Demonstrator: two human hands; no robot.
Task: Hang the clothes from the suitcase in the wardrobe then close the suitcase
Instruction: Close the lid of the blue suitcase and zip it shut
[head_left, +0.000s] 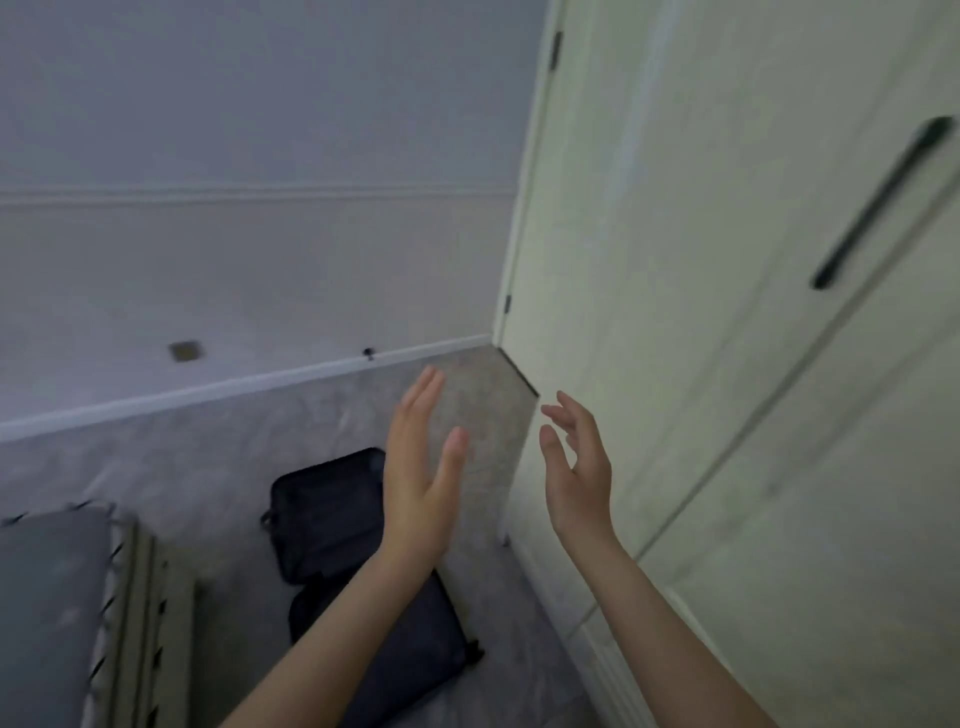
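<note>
- From the head camera, the left hand (421, 483) and right hand (576, 467) are raised side by side, palms facing, each grip released and holding nothing.
- The dark suitcase (332, 519) lies open on the grey floor (218, 467), below the left forearm.
- The wardrobe (727, 312) stands to the right, doors closed, black handle (883, 208) blurred.

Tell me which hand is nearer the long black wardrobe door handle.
Right. The right hand is raised, open, close beside the wardrobe door, below and left of the black handle. The left hand is farther left, open, in front of the suitcase.
</note>
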